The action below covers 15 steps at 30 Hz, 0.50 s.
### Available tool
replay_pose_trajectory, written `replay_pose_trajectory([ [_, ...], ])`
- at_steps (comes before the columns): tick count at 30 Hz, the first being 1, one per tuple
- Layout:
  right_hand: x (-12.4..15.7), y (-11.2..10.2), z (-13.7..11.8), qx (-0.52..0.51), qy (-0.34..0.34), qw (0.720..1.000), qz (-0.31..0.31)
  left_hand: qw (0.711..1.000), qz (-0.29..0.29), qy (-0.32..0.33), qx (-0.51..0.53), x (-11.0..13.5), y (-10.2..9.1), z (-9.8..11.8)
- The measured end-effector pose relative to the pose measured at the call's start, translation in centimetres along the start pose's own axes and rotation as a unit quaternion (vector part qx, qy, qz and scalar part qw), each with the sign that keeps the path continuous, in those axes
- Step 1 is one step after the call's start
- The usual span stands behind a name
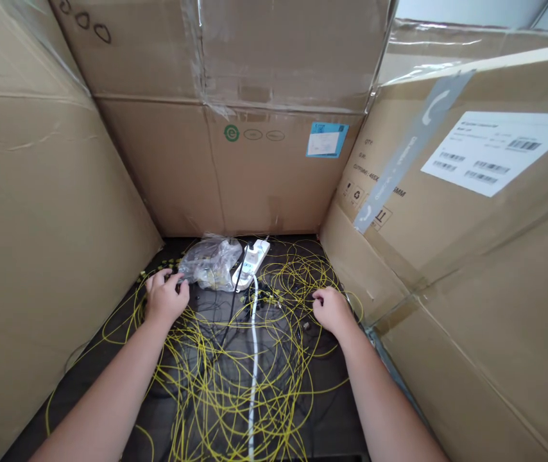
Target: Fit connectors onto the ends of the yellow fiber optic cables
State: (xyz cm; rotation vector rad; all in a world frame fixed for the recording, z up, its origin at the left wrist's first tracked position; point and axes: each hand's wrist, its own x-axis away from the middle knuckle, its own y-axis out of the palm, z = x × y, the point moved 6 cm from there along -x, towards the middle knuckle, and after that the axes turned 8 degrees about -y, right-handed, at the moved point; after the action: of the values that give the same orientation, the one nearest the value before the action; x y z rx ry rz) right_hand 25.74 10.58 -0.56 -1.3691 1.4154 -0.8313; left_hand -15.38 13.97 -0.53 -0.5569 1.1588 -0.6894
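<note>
A tangle of thin yellow cables (235, 372) covers a dark floor between tall cardboard boxes. My left hand (164, 296) reaches to the near edge of a clear plastic bag (209, 262) holding yellow items; its fingers are curled at the bag's corner. My right hand (332, 309) rests knuckles-up on the cables at the right, fingers bent down among the yellow strands; what they pinch is hidden. A white power strip (252, 259) lies just right of the bag, its white cord (253, 359) running toward me.
Large cardboard boxes wall the space: one on the left (38, 224), one at the back (235, 160) with a blue label, one on the right (471, 256) with a white barcode label. Black cables mix with the yellow ones.
</note>
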Motion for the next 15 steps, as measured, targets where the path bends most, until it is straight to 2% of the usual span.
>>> replay_pose_trajectory([
  [4, -0.9, -1.4, -1.3, -0.003, -0.021, 0.999, 0.025, 1.0, 0.0, 0.006, 0.002, 0.1, -0.1, 0.2],
  [6, -1.8, -1.7, -1.8, -0.008, -0.034, 0.999, 0.016, 1.0, 0.001, 0.009, 0.001, 0.1, -0.1, 0.2],
  [11, -4.0, -0.4, -1.8, -0.02, -0.033, 0.997, -0.059, 1.0, 0.002, 0.011, -0.003, 0.1, -0.1, 0.2],
  [15, -5.2, 0.8, -1.0, -0.012, -0.012, 0.996, -0.086, 1.0, -0.003, 0.017, -0.006, 0.2, 0.0, 0.3],
])
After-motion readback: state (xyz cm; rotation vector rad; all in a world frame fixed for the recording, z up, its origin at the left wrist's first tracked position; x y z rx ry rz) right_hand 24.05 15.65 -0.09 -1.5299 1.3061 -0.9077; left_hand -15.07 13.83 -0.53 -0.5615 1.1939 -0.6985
